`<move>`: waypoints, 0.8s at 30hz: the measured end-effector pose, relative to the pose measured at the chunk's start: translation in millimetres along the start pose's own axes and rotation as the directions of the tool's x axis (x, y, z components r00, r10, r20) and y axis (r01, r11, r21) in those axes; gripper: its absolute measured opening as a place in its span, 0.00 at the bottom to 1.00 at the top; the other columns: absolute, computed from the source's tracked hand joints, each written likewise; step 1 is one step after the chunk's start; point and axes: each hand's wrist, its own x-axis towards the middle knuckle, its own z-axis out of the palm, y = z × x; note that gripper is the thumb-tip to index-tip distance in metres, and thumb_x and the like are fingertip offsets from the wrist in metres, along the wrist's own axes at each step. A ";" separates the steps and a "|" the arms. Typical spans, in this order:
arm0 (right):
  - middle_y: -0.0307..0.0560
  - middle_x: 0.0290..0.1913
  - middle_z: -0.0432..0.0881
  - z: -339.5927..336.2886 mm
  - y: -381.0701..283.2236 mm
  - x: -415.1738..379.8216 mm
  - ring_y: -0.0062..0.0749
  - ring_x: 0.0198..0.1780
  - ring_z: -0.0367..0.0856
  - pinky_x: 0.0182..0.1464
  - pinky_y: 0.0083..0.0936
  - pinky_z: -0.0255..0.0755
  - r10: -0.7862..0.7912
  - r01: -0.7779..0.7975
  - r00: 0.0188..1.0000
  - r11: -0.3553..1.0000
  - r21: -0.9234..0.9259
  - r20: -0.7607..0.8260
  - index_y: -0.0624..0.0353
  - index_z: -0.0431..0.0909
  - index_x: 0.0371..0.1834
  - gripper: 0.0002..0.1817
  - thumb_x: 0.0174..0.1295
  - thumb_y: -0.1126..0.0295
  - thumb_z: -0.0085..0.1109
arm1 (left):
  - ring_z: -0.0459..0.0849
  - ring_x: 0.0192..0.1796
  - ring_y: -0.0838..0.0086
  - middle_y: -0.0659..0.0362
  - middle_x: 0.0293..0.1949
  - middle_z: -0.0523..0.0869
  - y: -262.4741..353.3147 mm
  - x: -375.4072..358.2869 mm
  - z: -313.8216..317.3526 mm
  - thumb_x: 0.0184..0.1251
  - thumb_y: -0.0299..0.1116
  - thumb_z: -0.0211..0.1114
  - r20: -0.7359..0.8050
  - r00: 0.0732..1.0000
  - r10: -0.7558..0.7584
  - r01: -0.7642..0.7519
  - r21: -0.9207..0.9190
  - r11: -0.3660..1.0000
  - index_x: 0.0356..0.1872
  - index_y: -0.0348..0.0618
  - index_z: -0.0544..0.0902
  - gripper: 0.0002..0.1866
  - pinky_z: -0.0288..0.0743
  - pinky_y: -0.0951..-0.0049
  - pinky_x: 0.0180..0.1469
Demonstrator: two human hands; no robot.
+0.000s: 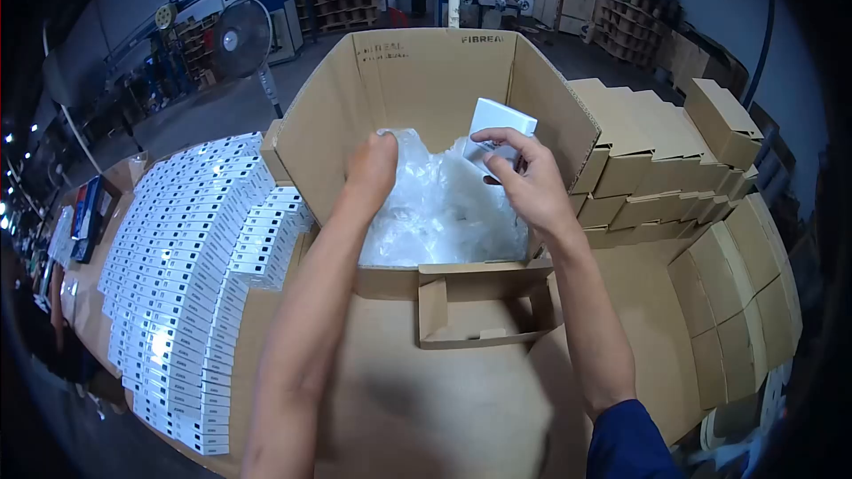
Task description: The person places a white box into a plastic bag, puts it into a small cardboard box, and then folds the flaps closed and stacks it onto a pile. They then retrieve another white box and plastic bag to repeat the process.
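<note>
In the head view a large cardboard box (435, 80) stands open in front of me, with crumpled clear plastic bags (435, 222) inside. My left hand (373, 162) is closed at the left of the box opening, its fingertips pinching the top edge of the plastic. Between the thumb and fingers of my right hand (531, 179) is a small white box (501, 118), held tilted above the plastic. An open, shallow cardboard carton (484, 337) lies on the table (390, 390) against the near side of the large box, below my hands.
Rows of stacked white boxes (177, 275) with dark squares cover the left side. Brown cartons (648, 155) are piled at the right, with more cartons (741, 297) nearer. A fan (242, 38) stands behind on the left; shelving and machines line the back.
</note>
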 end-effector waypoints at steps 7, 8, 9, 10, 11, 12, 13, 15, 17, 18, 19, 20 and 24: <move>0.54 0.48 0.83 3.8 11.5 2.6 0.43 0.50 0.83 0.55 0.35 0.77 -0.083 0.081 0.996 0.993 -0.086 -0.020 0.51 0.89 0.53 0.17 0.62 0.61 0.72 | 0.92 0.40 0.55 0.42 0.38 0.91 26.7 -7.9 -58.3 0.68 0.25 0.67 -0.284 0.952 -0.116 -0.016 -0.425 0.905 0.43 0.30 0.88 0.08 0.84 0.61 0.45; 0.54 0.48 0.83 3.4 8.0 1.1 0.44 0.50 0.83 0.56 0.36 0.77 -0.102 0.098 0.995 0.988 -0.115 -0.023 0.51 0.89 0.53 0.18 0.61 0.58 0.73 | 0.92 0.38 0.61 0.45 0.36 0.92 37.8 -16.5 -70.2 0.69 0.26 0.68 -0.252 0.952 -0.172 0.023 -0.504 0.863 0.43 0.30 0.88 0.08 0.84 0.64 0.43; 0.55 0.48 0.83 4.0 3.7 -1.6 0.45 0.51 0.83 0.56 0.37 0.77 -0.119 0.115 0.993 0.983 -0.145 -0.022 0.51 0.89 0.53 0.20 0.61 0.56 0.75 | 0.92 0.36 0.68 0.49 0.35 0.92 46.5 -26.6 -76.3 0.70 0.27 0.69 -0.213 0.950 -0.227 0.064 -0.580 0.812 0.43 0.31 0.87 0.08 0.83 0.67 0.42; 0.57 0.47 0.84 5.1 -8.3 -7.9 0.47 0.52 0.82 0.58 0.39 0.77 -0.088 0.083 0.996 0.986 -0.146 -0.026 0.54 0.89 0.52 0.26 0.58 0.49 0.78 | 0.85 0.37 0.82 0.60 0.35 0.89 52.0 -37.5 -77.5 0.73 0.29 0.71 -0.158 0.955 -0.253 0.084 -0.672 0.736 0.45 0.34 0.86 0.08 0.80 0.77 0.42; 0.57 0.46 0.84 8.6 -13.2 -13.2 0.48 0.52 0.83 0.58 0.39 0.77 -0.111 0.105 0.993 0.981 -0.165 -0.028 0.55 0.89 0.51 0.26 0.57 0.48 0.79 | 0.84 0.38 0.83 0.61 0.35 0.88 59.5 -49.5 -79.5 0.73 0.28 0.70 -0.134 0.962 -0.237 0.061 -0.743 0.667 0.45 0.34 0.85 0.08 0.79 0.78 0.42; 0.58 0.46 0.84 12.2 -17.6 -19.7 0.48 0.52 0.83 0.58 0.39 0.77 -0.131 0.124 0.991 0.975 -0.183 -0.029 0.56 0.89 0.51 0.27 0.56 0.48 0.79 | 0.83 0.38 0.84 0.63 0.36 0.87 68.9 -63.1 -82.7 0.73 0.28 0.70 -0.109 0.970 -0.220 0.043 -0.807 0.589 0.45 0.34 0.84 0.07 0.79 0.79 0.43; 0.58 0.45 0.85 15.2 -22.3 -27.1 0.48 0.51 0.83 0.58 0.39 0.77 -0.153 0.144 0.988 0.969 -0.202 -0.029 0.58 0.89 0.50 0.28 0.56 0.48 0.80 | 0.82 0.39 0.84 0.64 0.37 0.85 78.6 -76.9 -87.2 0.74 0.27 0.70 -0.086 0.976 -0.200 0.027 -0.863 0.505 0.45 0.34 0.83 0.07 0.78 0.80 0.44; 0.59 0.42 0.84 20.5 -32.3 -46.3 0.47 0.48 0.85 0.50 0.39 0.78 -0.129 0.123 0.988 0.990 -0.076 -0.088 0.63 0.88 0.44 0.19 0.62 0.57 0.77 | 0.86 0.42 0.79 0.58 0.41 0.89 97.4 -105.7 -102.6 0.73 0.28 0.70 -0.047 0.977 -0.210 0.063 -0.868 0.492 0.41 0.34 0.81 0.08 0.81 0.76 0.44; 0.60 0.44 0.83 13.9 -48.8 -71.6 0.47 0.46 0.85 0.49 0.39 0.77 -0.165 0.163 0.985 0.986 -0.043 -0.046 0.65 0.88 0.42 0.13 0.66 0.64 0.72 | 0.82 0.47 0.83 0.60 0.47 0.83 103.1 -135.0 -109.9 0.78 0.28 0.64 0.033 0.991 -0.128 0.058 -0.979 0.194 0.48 0.37 0.78 0.06 0.77 0.80 0.47; 0.60 0.44 0.83 11.6 -54.3 -86.4 0.49 0.46 0.85 0.49 0.40 0.77 -0.199 0.196 0.979 0.979 -0.063 -0.042 0.65 0.88 0.42 0.12 0.66 0.65 0.72 | 0.83 0.48 0.81 0.59 0.50 0.83 100.6 -147.0 -110.0 0.79 0.28 0.62 0.078 0.993 -0.085 0.079 -0.997 0.008 0.50 0.38 0.76 0.07 0.77 0.80 0.48; 0.60 0.45 0.83 9.4 -58.9 -102.4 0.50 0.46 0.85 0.49 0.40 0.77 -0.230 0.227 0.972 0.970 -0.083 -0.038 0.65 0.88 0.42 0.11 0.66 0.67 0.72 | 0.83 0.50 0.80 0.58 0.52 0.83 99.8 -158.8 -111.7 0.80 0.29 0.60 0.117 0.993 -0.035 0.109 -0.978 -0.177 0.52 0.39 0.75 0.07 0.78 0.79 0.48; 0.60 0.45 0.83 6.6 -63.9 -116.9 0.51 0.46 0.85 0.50 0.40 0.77 -0.260 0.255 0.965 0.961 -0.104 -0.035 0.65 0.87 0.42 0.10 0.66 0.68 0.71 | 0.84 0.51 0.79 0.55 0.56 0.82 104.6 -171.4 -113.3 0.81 0.30 0.59 0.146 0.989 -0.015 0.135 -0.947 -0.293 0.55 0.41 0.73 0.09 0.79 0.78 0.48; 0.62 0.49 0.81 -8.4 -80.1 -175.1 0.55 0.49 0.84 0.52 0.42 0.77 -0.311 0.307 0.950 0.939 -0.156 0.001 0.65 0.86 0.39 0.08 0.64 0.70 0.71 | 0.86 0.46 0.81 0.51 0.55 0.86 126.9 -213.6 -135.8 0.81 0.33 0.62 0.335 0.942 0.003 0.305 -0.855 -0.420 0.62 0.45 0.70 0.16 0.80 0.79 0.44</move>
